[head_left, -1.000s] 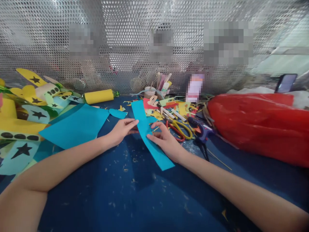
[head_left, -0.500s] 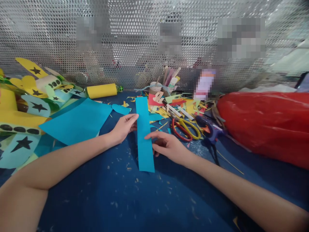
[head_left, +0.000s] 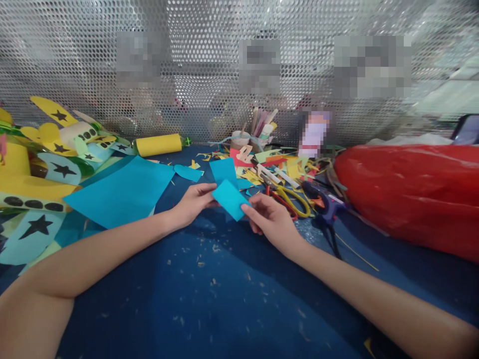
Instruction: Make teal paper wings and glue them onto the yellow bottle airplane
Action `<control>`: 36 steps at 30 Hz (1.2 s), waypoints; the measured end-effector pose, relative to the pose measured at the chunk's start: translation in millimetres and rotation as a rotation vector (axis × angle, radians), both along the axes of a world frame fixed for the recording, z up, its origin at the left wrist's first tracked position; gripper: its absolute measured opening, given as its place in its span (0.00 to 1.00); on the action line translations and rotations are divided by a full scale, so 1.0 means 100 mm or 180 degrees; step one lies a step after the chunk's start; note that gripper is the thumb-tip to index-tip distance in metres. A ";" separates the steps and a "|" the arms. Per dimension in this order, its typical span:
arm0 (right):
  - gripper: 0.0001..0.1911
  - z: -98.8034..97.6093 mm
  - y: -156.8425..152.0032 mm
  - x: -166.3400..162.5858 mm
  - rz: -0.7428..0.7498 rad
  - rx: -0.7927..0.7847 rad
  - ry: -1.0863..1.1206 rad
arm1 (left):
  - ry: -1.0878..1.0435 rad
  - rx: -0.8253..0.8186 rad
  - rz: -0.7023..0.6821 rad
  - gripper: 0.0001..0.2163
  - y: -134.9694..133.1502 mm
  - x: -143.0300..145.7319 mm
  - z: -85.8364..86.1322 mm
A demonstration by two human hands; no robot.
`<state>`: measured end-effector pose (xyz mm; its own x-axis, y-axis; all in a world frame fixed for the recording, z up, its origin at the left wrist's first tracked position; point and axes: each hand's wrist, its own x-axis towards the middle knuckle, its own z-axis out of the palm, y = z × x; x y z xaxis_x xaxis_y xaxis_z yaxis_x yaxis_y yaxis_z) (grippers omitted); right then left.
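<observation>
Head view, near to far. Both forearms reach across the dark blue tabletop (head_left: 209, 299), which is flecked with paper scraps. The left hand (head_left: 194, 202) and the right hand (head_left: 271, 222) meet over its middle, each grip closed narrowly on the blue paper strip (head_left: 229, 198). The left fingertips pinch its left edge; the right thumb and forefinger pinch its near right corner. The strip lies between the two grips, bent over on itself: its near end is lifted and tilted above the tabletop, and its far end runs away from the grips toward the clutter. Left of the left grip, just beside the wrist, lies a large blue sheet (head_left: 119, 192); farther left are yellow paper craft pieces (head_left: 48, 149) with black stars. Just right of the right grip lie scissors (head_left: 292, 199) and a glue gun (head_left: 324, 202); well apart to the right is a red plastic bag (head_left: 411, 189). Beyond the grips: a yellow roll (head_left: 159, 144), a cup of sticks (head_left: 258, 134), then a perforated metal screen (head_left: 224, 75).
</observation>
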<state>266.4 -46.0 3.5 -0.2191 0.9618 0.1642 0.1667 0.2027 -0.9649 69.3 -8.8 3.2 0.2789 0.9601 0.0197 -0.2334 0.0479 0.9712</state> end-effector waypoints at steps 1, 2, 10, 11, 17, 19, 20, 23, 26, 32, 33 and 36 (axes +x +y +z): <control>0.18 0.00 0.02 0.01 -0.0200 0.0174 -0.0070 | 0.0065 0.0055 -0.0101 0.09 -0.01 0.00 0.01; 0.18 -0.01 0.04 0.03 -0.0369 0.0351 -0.0165 | 0.0144 0.0105 -0.0199 0.09 -0.03 0.00 0.02; 0.15 -0.04 0.09 0.06 -0.0523 0.0962 -0.0536 | 0.0706 0.0578 -0.0763 0.08 -0.07 0.02 0.05; 0.15 -0.04 0.09 0.05 -0.0448 0.0884 -0.0456 | 0.0759 0.0643 -0.0842 0.08 -0.07 0.02 0.04; 0.15 -0.06 0.06 0.04 0.0010 0.0376 -0.0221 | 0.0894 0.0823 -0.1205 0.10 -0.10 0.01 0.05; 0.15 -0.06 0.07 0.04 0.0060 0.0405 -0.0254 | 0.0969 0.0837 -0.1246 0.09 -0.11 0.00 0.07; 0.15 -0.05 0.07 0.04 0.0071 0.0428 -0.0276 | 0.1010 0.0826 -0.1235 0.09 -0.12 0.00 0.08; 0.14 -0.05 0.08 0.04 0.0060 0.0513 -0.0297 | 0.1134 0.0808 -0.1071 0.11 -0.12 0.00 0.09; 0.15 -0.06 0.08 0.03 0.0063 0.0504 -0.0223 | 0.1231 0.0834 -0.0945 0.13 -0.11 0.02 0.08; 0.15 -0.03 0.06 0.02 0.0129 0.0346 -0.0272 | 0.1127 0.0694 -0.0854 0.16 -0.10 0.03 0.06; 0.15 -0.02 0.06 0.02 0.0133 0.0352 -0.0318 | 0.1095 0.0676 -0.0842 0.16 -0.11 0.03 0.07; 0.15 -0.02 0.05 0.02 0.0130 0.0401 -0.0434 | 0.1082 0.0681 -0.0817 0.16 -0.12 0.03 0.09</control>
<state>268.1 -40.5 1.6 -0.2858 0.9254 0.2488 0.2833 0.3296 -0.9006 72.5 -21.0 12.1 0.5314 0.8437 0.0760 0.0926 -0.1470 0.9848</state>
